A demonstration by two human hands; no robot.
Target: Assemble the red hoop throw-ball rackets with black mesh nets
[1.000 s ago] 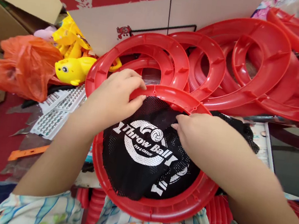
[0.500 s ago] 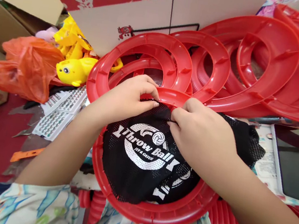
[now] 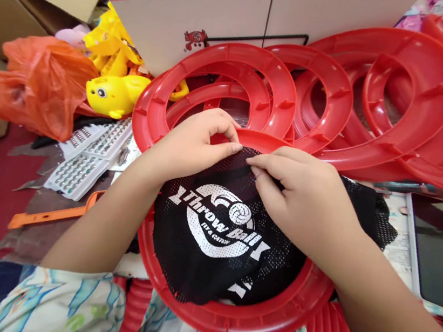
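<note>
A red plastic ring [image 3: 266,323] rests at my lap, with black mesh fabric [image 3: 187,267] printed "Throw Ball" in white lying over its opening. My left hand [image 3: 202,144] grips the ring's far rim, its thumb on the near side by the mesh edge and its fingertips hidden behind the rim. Just right of it, my right hand [image 3: 303,190] is closed in a pinch on the upper part of the mesh. More black mesh sticks out beyond my right wrist.
Several red rings [image 3: 236,53] are piled behind. On the left are a yellow toy [image 3: 116,95], an orange bag [image 3: 39,87], trays of small metal pieces [image 3: 77,171] and an orange strip tool [image 3: 51,215]. A dark-screened tablet [image 3: 439,249] lies right.
My right hand has shifted slightly along the mesh, its fingertips now higher and off the rim. The left hand keeps its place at the rim. The view has shifted a little.
</note>
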